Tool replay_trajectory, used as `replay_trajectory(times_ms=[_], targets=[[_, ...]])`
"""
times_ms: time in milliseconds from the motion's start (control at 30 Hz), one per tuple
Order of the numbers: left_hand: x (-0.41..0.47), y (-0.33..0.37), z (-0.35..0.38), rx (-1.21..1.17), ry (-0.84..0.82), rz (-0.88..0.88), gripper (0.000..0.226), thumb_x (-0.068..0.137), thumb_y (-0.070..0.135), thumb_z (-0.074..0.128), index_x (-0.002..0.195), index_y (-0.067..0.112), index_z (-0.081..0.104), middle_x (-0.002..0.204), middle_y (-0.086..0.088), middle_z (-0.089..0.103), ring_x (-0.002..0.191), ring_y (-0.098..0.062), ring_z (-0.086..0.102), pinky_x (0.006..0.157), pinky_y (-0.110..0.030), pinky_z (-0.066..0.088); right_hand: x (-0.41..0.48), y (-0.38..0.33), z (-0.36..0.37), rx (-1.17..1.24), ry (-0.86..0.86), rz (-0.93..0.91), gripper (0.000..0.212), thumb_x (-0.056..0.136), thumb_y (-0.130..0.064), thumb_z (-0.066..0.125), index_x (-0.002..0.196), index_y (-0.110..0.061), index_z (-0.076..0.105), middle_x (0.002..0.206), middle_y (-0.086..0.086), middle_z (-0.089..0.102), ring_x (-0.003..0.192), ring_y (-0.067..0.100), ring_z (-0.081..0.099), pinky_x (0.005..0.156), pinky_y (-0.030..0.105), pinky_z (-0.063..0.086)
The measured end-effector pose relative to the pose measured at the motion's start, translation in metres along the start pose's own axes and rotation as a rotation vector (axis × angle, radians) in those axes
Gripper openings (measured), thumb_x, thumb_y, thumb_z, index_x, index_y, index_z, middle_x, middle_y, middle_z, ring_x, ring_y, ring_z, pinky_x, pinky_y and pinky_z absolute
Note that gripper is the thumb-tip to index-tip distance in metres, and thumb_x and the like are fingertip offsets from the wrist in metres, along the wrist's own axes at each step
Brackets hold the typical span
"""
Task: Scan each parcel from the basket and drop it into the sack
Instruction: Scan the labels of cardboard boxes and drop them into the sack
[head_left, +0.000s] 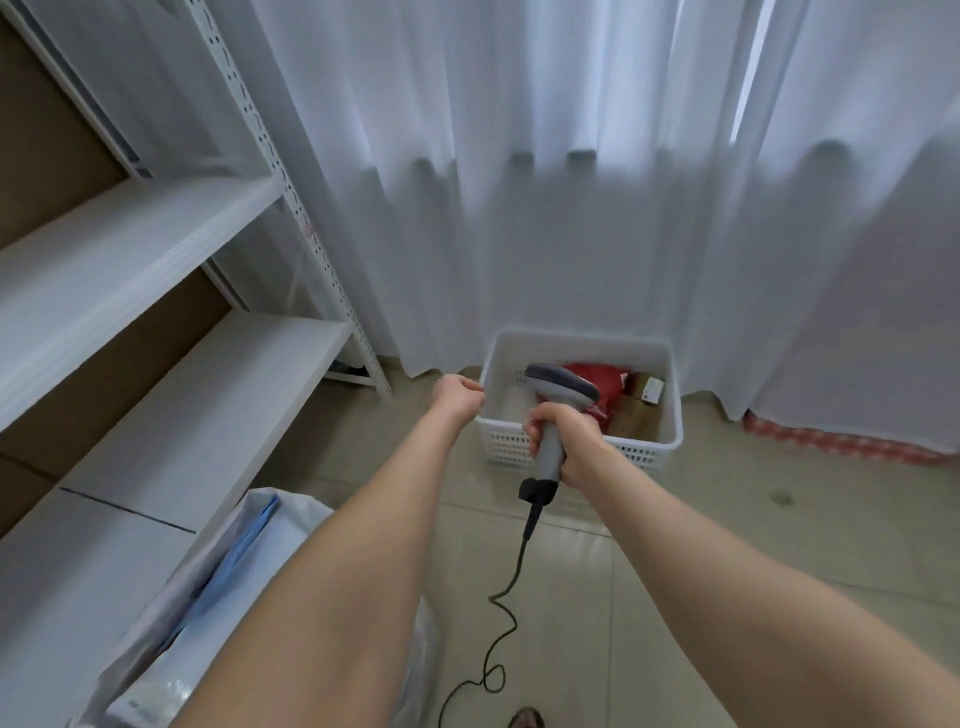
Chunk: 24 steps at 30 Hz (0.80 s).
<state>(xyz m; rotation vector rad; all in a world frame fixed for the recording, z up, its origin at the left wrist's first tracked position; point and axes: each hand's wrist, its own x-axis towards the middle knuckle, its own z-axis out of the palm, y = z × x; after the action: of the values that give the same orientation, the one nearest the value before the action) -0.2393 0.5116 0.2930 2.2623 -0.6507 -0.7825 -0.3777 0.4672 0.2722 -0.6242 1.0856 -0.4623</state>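
Observation:
A white perforated basket (670, 441) stands on the floor by the curtain. Inside lie a red parcel (605, 387), a brown box (641, 415) and a white parcel (511, 402). My right hand (569, 441) grips the handle of a grey barcode scanner (558, 387), whose head is over the basket; its black cable (511, 577) trails down to the floor. My left hand (457, 397) hovers just left of the basket's rim, fingers curled, holding nothing. The open sack (244, 587) sits at lower left with white and blue parcels in it.
White metal shelving (171, 291) fills the left side, close to the sack. White curtains (571, 208) hang behind the basket. A red patterned strip (831, 441) lies under the curtain at right. Beige tiled floor (701, 530) lies around the basket.

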Motion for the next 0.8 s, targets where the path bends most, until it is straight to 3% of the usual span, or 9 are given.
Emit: replay_trajectory(times_ms=[267,633,800], targets=[[0.116,0.073,0.080,0.033,-0.081,0.033,0.019,0.090,0.009,0.059,0.106,0.010,0.070,0.118,-0.009,0.065,0.112,-0.025,0.058,0.097,-0.032,0.047,0.106,-0.081,-0.039,0.089,0.069,0.023,0.003,0.087,0.000,0.059,0.088,-0.002,0.059,0.068,0.008,0.062,0.054,0.014,0.055,0.058,0.026,0.049],[0.286,0.154,0.186,0.135,-0.244,-0.026,0.021,0.092,0.007,0.056,0.107,0.011,0.069,0.119,-0.008,0.064,0.111,-0.023,0.059,0.090,-0.027,0.045,0.285,-0.181,-0.098,0.157,0.257,0.111,0.004,0.087,-0.006,0.061,0.083,-0.007,0.060,0.059,0.003,0.063,0.043,0.008,0.056,0.047,0.023,0.048],[0.346,0.169,0.238,0.174,-0.273,-0.068,0.019,0.090,0.009,0.060,0.107,0.012,0.069,0.121,-0.008,0.064,0.115,-0.022,0.057,0.100,-0.029,0.044,0.363,-0.205,-0.124,0.166,0.275,0.170,0.005,0.088,-0.005,0.060,0.084,-0.007,0.060,0.061,0.004,0.063,0.043,0.009,0.056,0.045,0.022,0.048]])
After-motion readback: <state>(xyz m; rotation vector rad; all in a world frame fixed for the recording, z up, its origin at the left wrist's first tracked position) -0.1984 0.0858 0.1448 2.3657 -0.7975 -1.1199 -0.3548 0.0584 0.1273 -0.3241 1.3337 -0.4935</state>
